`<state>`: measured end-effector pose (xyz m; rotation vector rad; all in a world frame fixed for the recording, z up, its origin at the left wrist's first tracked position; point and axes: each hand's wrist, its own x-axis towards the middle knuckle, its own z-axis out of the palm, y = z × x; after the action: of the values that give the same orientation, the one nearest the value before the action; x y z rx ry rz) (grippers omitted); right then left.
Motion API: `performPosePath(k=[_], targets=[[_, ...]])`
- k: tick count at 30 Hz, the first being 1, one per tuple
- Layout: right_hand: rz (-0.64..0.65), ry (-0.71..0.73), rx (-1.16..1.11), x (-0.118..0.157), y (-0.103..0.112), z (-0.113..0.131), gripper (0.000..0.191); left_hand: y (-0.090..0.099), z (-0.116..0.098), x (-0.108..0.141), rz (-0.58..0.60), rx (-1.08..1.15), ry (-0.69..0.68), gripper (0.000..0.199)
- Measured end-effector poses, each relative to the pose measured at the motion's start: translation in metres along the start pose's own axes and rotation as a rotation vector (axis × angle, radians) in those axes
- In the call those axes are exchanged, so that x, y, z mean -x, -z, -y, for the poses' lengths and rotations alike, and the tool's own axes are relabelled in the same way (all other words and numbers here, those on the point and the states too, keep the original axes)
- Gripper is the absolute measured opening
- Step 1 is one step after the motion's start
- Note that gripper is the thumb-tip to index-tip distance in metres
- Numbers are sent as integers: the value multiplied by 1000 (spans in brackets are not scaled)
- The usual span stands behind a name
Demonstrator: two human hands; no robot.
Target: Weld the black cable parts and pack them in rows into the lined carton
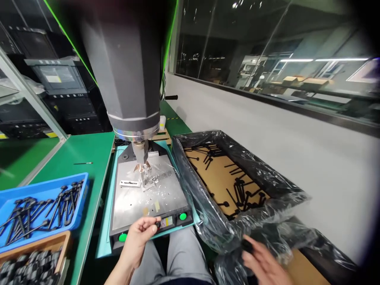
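So this looks like a parts-handling step to me, with both hands loaded and away from the press [124, 75]. Left hand [139, 239] has a narrow pinch, thumb and fingertips on a small dark piece [158, 224], right above the front edge of the metal plate [162, 194]. Right hand [263, 259] is a bit blurry, but its grip looks closed on a black knob [247, 246], over the crumpled plastic [228, 261] by the near end of the lined box [204, 200]. Can't tell if that one has a stem on it.

Loose black rods [240, 192] are lying in the box, more long black pieces [67, 204] are in the blue tray [84, 194] on the green table [92, 148], and the brown tray [65, 239] just beside it is full of chunky black bits [26, 265].

Can't tell if anything's seated in the holder [145, 178] under the press tip, too much glare. My guess is the next move calls for a steady pinch on the left, the right one lifted clear of that plastic, and fingers well away from the tip.
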<state>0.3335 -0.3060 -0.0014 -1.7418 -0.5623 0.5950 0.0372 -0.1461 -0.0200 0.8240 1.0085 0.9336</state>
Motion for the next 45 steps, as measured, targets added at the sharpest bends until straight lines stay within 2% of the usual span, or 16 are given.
performPosePath(k=[1,4,7,9,11,18,24,32,35,39,45], targets=[[181,-24,-37,3,-21,0,49,-5,-3,1,19,22,-8,34],[513,-22,-175,21,-91,4,42,-16,-9,7,52,100,-33,29],[695,35,-289,40,-145,12,31,-20,-13,16,40,154,-72,25],[776,47,-319,49,-164,16,29,-19,-14,23,35,164,-99,22],[816,43,-334,53,-174,18,30,-17,-14,29,33,155,-120,20],[849,-7,-381,57,-179,17,34,-10,-13,35,13,72,-165,15],[929,-81,-377,53,-174,20,35,-10,-14,33,60,64,-187,13],[831,-44,-314,53,-172,24,34,-9,-12,31,114,62,-155,10],[845,-51,-317,52,-173,25,34,-7,-11,31,125,-26,-197,10],[853,-64,-383,48,-175,21,33,-6,-6,30,136,-220,-320,17],[1054,-127,-459,44,-178,9,36,-8,-1,35,67,-399,-431,16]])
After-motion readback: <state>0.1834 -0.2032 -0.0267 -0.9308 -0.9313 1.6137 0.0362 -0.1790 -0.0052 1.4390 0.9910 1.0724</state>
